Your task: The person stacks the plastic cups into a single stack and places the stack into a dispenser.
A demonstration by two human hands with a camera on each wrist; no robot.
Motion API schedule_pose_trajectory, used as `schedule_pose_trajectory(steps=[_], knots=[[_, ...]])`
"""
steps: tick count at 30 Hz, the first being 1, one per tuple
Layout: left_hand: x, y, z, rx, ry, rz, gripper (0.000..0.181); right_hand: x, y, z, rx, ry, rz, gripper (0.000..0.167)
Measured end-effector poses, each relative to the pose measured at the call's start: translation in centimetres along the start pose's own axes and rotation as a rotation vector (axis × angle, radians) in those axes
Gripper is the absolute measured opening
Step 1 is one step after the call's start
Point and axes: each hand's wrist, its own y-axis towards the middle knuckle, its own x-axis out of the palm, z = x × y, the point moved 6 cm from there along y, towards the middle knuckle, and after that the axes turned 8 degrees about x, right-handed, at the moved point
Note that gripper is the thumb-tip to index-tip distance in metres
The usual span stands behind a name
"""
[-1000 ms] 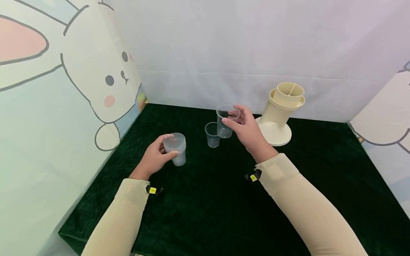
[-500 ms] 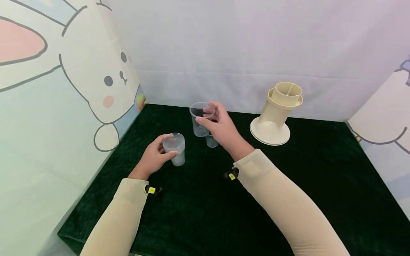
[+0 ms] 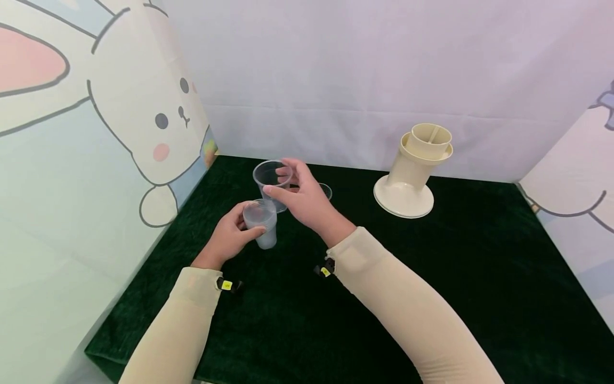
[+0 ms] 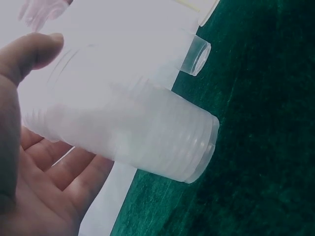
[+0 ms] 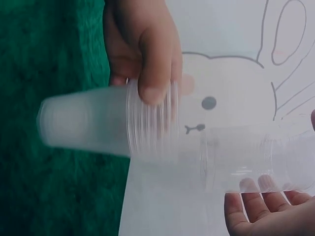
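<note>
1. got a stack of nested cups [image 3: 261, 216] in the left hand [image 3: 226, 234], see-through plastic, gripped up near the rims with the thumb on the near side and fingers curled round the far side.
2. holding that stack mouth up, with lots of ridged rims piled together in the right wrist view. can't tell from these angles if touching the bench [image 3: 297, 320] or not.
3. gripping a clear cup [image 3: 268, 178] in the right hand [image 3: 304, 198], also mouth up, thumb on the near side, fingers around the back.
4. holding the clear cup right by the stack, overlapping its rim in the head view. looks like just a slim gap between them in the right wrist view, though pretty washed out there.
5. can also spot a lone cup [image 3: 327, 190] on the bench, mostly hidden behind the right hand in the head view, easier to catch in the left wrist view.
6. wearing cream sleeves [image 3: 408, 304] on both arms, plus little black gadgets [image 3: 325, 268] with yellow tags at the wrists.
7. further off to the right, got a cream plastic stand [image 3: 411, 173] with a round foot and an open tube on top, near the back of the bench.
8. draped in dark green velvety cloth, as for the bench. backed by a white curtain [image 3: 360, 64], with a cartoon bunny print [image 3: 129, 106] on the left.
</note>
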Motion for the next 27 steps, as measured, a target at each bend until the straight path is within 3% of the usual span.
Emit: schedule_pose_trajectory(steps=[15, 27], knots=[[0.0, 0.1, -0.5, -0.027, -0.045, -0.021, 0.075, 3.9, 1.0, 0.1, -0.016, -0.011, -0.061, 0.072], [0.0, 0.1, -0.3, -0.033, -0.034, -0.032, 0.071, 4.6, 1.4, 0.8, -0.006, -0.012, -0.044, 0.074]])
